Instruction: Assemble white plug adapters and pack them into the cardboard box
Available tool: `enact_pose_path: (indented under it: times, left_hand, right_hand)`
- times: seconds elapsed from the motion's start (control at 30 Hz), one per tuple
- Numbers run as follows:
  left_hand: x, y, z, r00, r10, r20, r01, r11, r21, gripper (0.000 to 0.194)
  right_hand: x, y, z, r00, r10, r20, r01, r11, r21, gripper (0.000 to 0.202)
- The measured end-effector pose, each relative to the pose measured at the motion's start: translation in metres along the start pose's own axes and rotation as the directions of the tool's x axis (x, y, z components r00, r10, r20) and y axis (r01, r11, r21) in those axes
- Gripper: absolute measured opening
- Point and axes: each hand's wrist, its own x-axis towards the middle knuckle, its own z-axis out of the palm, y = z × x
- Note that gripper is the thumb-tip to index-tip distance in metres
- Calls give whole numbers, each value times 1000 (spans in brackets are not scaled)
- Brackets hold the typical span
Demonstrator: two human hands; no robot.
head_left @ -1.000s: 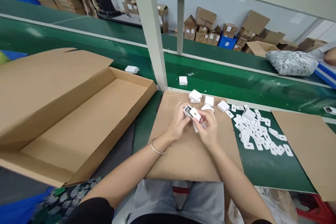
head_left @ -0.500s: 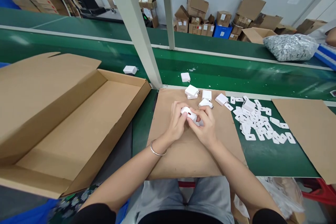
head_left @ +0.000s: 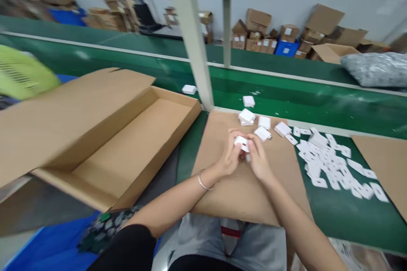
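Between my fingertips is a white charger (head_left: 241,142) with a small red spot on its face. My left hand (head_left: 231,154) is closed on its left side, and my right hand (head_left: 259,159) is closed on its right side. Both are above a brown cardboard sheet (head_left: 235,190). More white chargers lie just beyond my hands, among them one with prongs (head_left: 263,134) and a stacked pair (head_left: 246,117). To the right, a pile of small white plates (head_left: 330,163) is spread on the green table.
An open cardboard box (head_left: 133,135) lies at the left. A pale post (head_left: 193,38) rises behind the sheet. Another cardboard sheet (head_left: 384,163) is at the right, and a silvery bag (head_left: 378,69) sits on the far ledge. Something yellow-green (head_left: 23,72) shows at far left.
The view has swung left, so the scene sits further right and more shows at the left. My right fingers have closed in along the charger's side, and its face is turned slightly.
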Motion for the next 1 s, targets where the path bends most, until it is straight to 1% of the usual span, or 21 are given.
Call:
enact_pose_path:
  times: [0.07, 0.13, 0.2, 0.3, 0.37, 0.4, 0.5, 0.57, 0.67, 0.77, 0.87, 1.0]
  left_hand:
    - [6, 2, -2, 999, 3, 42, -4, 999, 40, 51]
    - [15, 4, -6, 998, 13, 58, -17, 997, 69, 61]
    - [24, 6, -13, 997, 5, 74, -11, 996, 84, 70]
    - [32, 10, -19, 982, -19, 188, 7, 998, 64, 76]
    - [33, 12, -19, 970, -19, 244, 12, 999, 30, 74]
    - [32, 12, -19, 969, -23, 247, 20, 1000, 15, 71]
    - [30, 13, -16, 975, -55, 217, 57, 998, -4, 61]
    - [28, 13, -15, 977, -82, 198, 86, 996, -14, 59]
    - [26, 13, -15, 977, -121, 174, 128, 991, -28, 58]
    - [25, 12, -15, 974, -141, 180, 152, 987, -50, 57]
    - [24, 11, -15, 973, -132, 191, 147, 987, -70, 57]
    - [23, 9, -15, 970, -143, 198, 160, 985, -71, 61]
  right_hand:
    - [3, -4, -5, 996, -68, -64, 63, 995, -78, 48]
    - [8, -6, -11, 979, -171, -114, 151, 974, -167, 46]
    - [13, -5, -16, 958, -262, -116, 230, 944, -235, 43]
    - [15, -1, -21, 945, -322, -61, 295, 915, -274, 38]
    - [13, 2, -23, 948, -318, -32, 295, 909, -295, 36]
    - [12, 3, -24, 952, -305, -28, 282, 908, -311, 36]
    - [10, 4, -25, 966, -256, -39, 225, 904, -363, 36]
    - [11, 1, -24, 969, -244, -33, 214, 902, -375, 35]
    - [11, -3, -20, 968, -252, -21, 232, 916, -327, 34]
    - [10, -5, -18, 972, -232, -19, 219, 938, -270, 33]
    - [8, -5, -19, 978, -207, -15, 196, 946, -257, 32]
    - [7, -6, -20, 976, -216, -7, 206, 941, -266, 32]
